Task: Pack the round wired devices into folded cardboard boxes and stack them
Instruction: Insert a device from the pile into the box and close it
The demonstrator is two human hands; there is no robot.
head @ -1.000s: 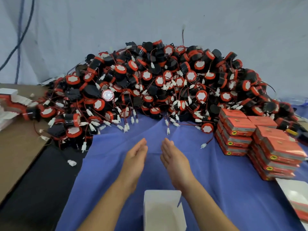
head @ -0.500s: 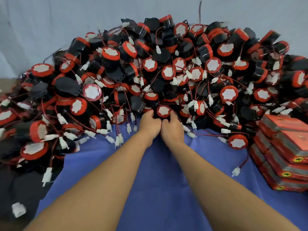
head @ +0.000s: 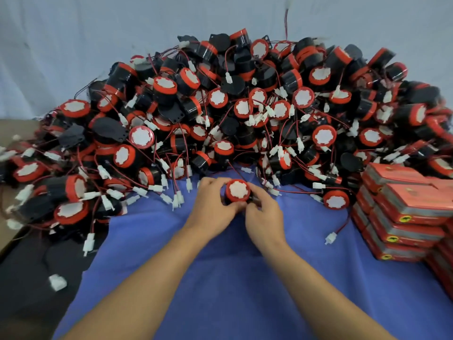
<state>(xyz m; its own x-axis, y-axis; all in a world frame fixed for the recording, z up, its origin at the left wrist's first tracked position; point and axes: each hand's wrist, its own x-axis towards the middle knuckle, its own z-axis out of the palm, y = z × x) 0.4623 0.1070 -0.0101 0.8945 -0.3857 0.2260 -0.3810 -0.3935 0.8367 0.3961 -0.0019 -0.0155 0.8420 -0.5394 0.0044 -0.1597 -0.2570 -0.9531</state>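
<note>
One round device (head: 237, 190), black with a red rim and a white face, sits between my two hands just in front of the pile. My left hand (head: 212, 201) curls round its left side and my right hand (head: 262, 206) curls round its right side. Its red wire trails back toward the heap. The big pile of round wired devices (head: 245, 111) fills the back of the blue cloth (head: 220, 278). Stacked red cardboard boxes (head: 407, 212) stand at the right.
A loose device (head: 336, 200) with a white plug (head: 331, 238) lies right of my hands. Several white connectors hang off the pile's front edge. A brown board (head: 7, 239) and dark surface (head: 29, 303) lie to the left. A grey wall stands behind the pile.
Both hands reached from the near cloth to the pile's front edge, closed on one device, and have drawn it slightly back toward me. The open white box near me has left the view.
</note>
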